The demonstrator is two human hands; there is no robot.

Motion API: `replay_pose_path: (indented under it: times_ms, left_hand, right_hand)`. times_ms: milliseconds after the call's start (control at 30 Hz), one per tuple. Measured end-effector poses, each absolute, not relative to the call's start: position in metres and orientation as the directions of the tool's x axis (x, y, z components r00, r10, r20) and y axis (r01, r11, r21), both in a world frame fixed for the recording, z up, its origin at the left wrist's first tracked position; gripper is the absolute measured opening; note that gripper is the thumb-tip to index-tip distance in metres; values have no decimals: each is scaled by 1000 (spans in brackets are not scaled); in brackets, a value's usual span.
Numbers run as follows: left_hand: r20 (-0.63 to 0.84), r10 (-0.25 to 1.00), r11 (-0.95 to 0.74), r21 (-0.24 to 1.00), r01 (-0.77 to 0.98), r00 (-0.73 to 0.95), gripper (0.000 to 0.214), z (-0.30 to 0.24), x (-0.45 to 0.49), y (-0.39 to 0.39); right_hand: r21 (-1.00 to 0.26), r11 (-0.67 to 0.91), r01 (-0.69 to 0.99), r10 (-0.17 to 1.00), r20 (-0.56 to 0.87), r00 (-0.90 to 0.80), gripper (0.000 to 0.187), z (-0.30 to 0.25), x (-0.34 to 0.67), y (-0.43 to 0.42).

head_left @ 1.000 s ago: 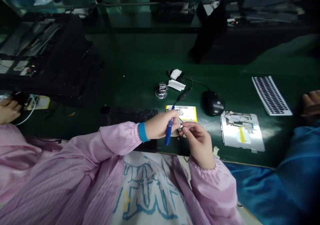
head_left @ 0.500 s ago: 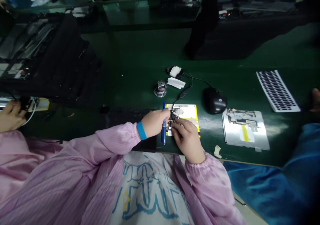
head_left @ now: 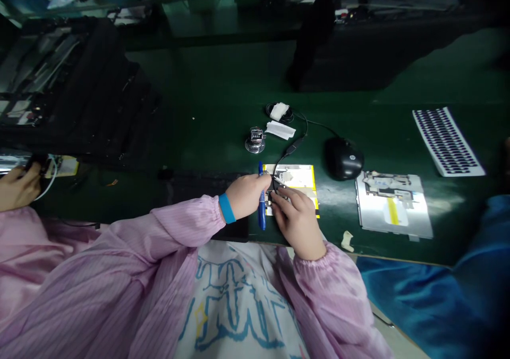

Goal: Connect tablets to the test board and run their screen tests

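Observation:
My left hand [head_left: 247, 195] is closed around a blue pen [head_left: 262, 210] held upright, tip down, at the near edge of the green table [head_left: 223, 99]. My right hand [head_left: 297, 218] lies curled over the left part of a small board with a yellow-edged panel [head_left: 298, 181], fingers pressed on a small part that I cannot make out. A black cable [head_left: 289, 152] runs from the board toward the back. Both hands touch at the board's left end.
A black mouse [head_left: 343, 159] sits right of the board, a silver plate with yellow tape [head_left: 392, 204] beyond it, and a key sheet [head_left: 448, 141] at far right. A metal counter [head_left: 255, 140] and white pads [head_left: 280, 129] lie behind. Another person's hand [head_left: 18, 186] works at left; a blue sleeve [head_left: 438, 290] at right.
My right hand has come down from holding a small piece in the air onto the board. The left hand turned the pen more upright and moved up against the board.

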State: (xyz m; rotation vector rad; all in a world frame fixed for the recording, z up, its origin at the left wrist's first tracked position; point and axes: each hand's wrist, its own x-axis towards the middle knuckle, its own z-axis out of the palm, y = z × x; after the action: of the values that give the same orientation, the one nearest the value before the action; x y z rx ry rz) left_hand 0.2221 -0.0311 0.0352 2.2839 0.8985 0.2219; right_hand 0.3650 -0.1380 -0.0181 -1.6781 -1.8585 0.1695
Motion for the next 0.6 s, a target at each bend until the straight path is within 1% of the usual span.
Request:
replay_pose_path:
  times_ms: [267, 467, 600]
  left_hand:
    - [-90, 651, -544, 637, 547, 753, 16, 35, 223, -30]
    - [-49, 668, -546, 647, 533, 743, 16, 32, 223, -29]
    - [-42, 718, -487, 683, 545, 695, 25, 48, 209, -23]
  right_hand:
    - [-408, 179, 896, 936, 352, -26, 26, -11, 362, -137]
    - [-386, 84, 919, 959, 280, 30, 25, -6, 357, -135]
    - [-387, 96, 917, 962, 274, 14, 25, -6, 356, -135]
